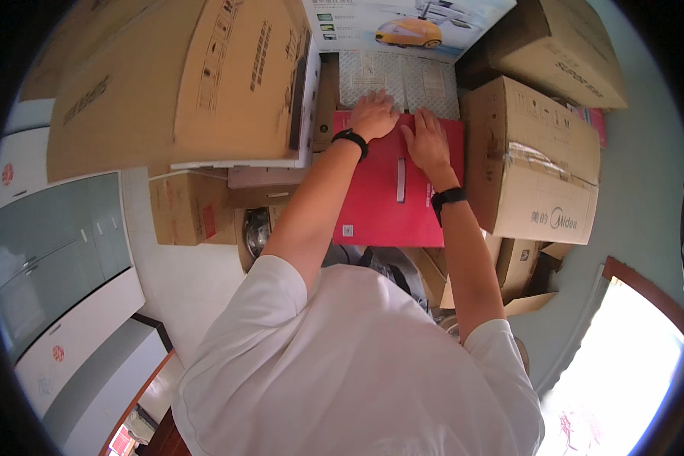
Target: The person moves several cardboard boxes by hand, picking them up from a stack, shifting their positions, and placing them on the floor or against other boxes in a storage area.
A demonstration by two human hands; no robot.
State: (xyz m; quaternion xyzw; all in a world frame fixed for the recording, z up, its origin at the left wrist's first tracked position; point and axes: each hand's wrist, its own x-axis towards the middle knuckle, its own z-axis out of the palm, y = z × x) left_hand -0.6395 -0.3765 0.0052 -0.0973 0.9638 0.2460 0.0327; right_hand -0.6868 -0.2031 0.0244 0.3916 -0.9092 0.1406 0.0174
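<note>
A red box point(376, 199) with a pale carrying handle lies in front of my body. My left hand point(374, 115) rests near its far edge, the fingers reaching over towards a grey patterned box point(370, 74) behind it. Flat on the red box, right of my left hand, is my right hand point(429, 139), fingers spread a little. Neither hand grips anything. Both wrists wear black bands. Beyond the grey patterned box stands a white printed box point(461, 28) showing a yellow machine.
Large cardboard cartons point(233, 85) stand close on the left. A Midea carton point(547, 171) sits to the right, with another carton point(569, 57) beyond it. Lower left is a smaller carton point(176, 208); open cardboard boxes point(518, 262) lie lower right. Glossy cabinets point(62, 245) line the far left.
</note>
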